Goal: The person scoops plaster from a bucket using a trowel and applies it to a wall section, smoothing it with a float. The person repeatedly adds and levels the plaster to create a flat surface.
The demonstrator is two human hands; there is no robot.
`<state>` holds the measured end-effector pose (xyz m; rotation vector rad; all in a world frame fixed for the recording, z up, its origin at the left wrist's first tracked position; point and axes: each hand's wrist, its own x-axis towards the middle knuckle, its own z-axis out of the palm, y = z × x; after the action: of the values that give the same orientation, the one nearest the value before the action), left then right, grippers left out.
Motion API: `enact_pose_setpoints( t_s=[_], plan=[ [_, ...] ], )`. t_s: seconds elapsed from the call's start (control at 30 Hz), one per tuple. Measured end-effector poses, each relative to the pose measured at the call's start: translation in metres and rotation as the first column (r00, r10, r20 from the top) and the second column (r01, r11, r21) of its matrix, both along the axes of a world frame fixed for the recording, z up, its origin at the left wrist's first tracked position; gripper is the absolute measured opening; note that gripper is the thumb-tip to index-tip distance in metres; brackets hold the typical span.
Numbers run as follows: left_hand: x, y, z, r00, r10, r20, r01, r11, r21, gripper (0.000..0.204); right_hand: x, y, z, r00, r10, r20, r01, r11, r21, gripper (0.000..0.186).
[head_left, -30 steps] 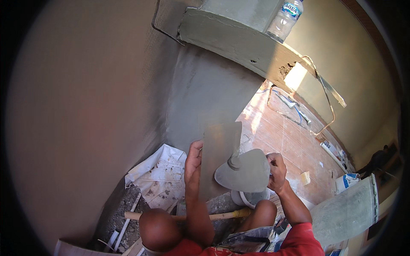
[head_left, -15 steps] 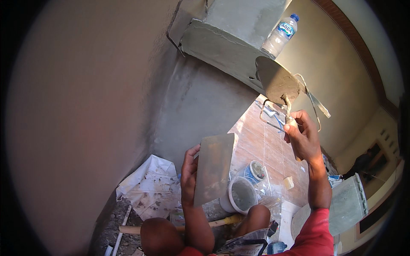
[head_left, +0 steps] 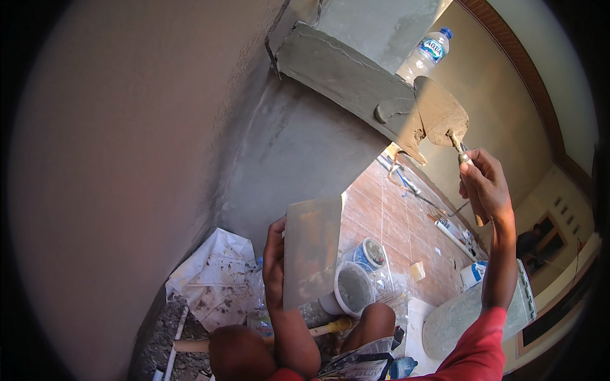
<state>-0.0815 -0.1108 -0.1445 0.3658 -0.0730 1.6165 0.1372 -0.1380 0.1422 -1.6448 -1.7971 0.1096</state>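
A trowel with a rounded blade (head_left: pixel 443 109) is in my right hand (head_left: pixel 487 187), its fingers wrapped round the wooden handle (head_left: pixel 471 197). The blade is at the right end of a grey plastered ledge (head_left: pixel 356 89); whether they touch I cannot tell. Wet mortar (head_left: pixel 387 113) is smeared on the ledge's front face, and a ragged sunlit edge (head_left: pixel 412 146) juts below the blade. Lower down, my left hand (head_left: pixel 274 270) grips a flat rectangular board (head_left: pixel 312 251) from its left side. The board stands tilted, its broad face marked with brownish stains.
A water bottle (head_left: pixel 427 54) with a blue cap stands on the ledge. Below are a white bucket (head_left: pixel 338 286), a small paint tub (head_left: pixel 369 254) and a large grey bucket (head_left: pixel 445 330). A dirty white sack (head_left: pixel 213 270) lies by the left wall (head_left: pixel 127 178). Thin rods (head_left: pixel 432 200) lie on the tiled floor.
My right hand and the trowel have moved right. Mortar now shows on the ledge's face. The bent rod and strip beside the trowel have shifted or dropped away. The board stays in my left hand.
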Motion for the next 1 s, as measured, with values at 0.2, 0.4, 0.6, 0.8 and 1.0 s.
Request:
enact_pose_setpoints(
  t_s=[0.2, 0.4, 0.6, 0.8, 1.0],
  plan=[
    [0.005, 0.002, -0.012, 0.999, 0.015, 0.033, -0.015, 1.0, -0.005, 0.049, -0.004, -0.007, -0.066, 0.957, 0.124, -0.264, -0.079, 0.982, 0.172, 0.017],
    [0.007, -0.005, -0.019, 0.994, 0.029, 0.106, -0.016, 0.992, -0.124, 0.047, -0.066, 0.035, -0.151, 0.715, 0.324, -0.62, -0.307, 0.942, 0.138, 0.029],
    [0.012, 0.001, -0.056, 0.982, 0.188, 0.027, -0.189, 0.982, 0.014, 0.055, -0.064, 0.064, -0.163, 0.672, 0.293, -0.681, -0.262, 0.953, 0.151, 0.032],
    [0.013, 0.01, -0.074, 0.975, 0.173, 0.137, -0.177, 0.984, 0.022, 0.062, -0.021, 0.022, -0.181, 0.59, 0.354, -0.726, -0.158, 0.932, 0.326, 0.023],
    [0.002, 0.003, -0.055, 0.976, 0.145, 0.163, -0.17, 0.974, 0.151, 0.047, -0.049, 0.019, -0.2, 0.518, 0.406, -0.753, -0.17, 0.912, 0.374, 0.028]
  ],
)
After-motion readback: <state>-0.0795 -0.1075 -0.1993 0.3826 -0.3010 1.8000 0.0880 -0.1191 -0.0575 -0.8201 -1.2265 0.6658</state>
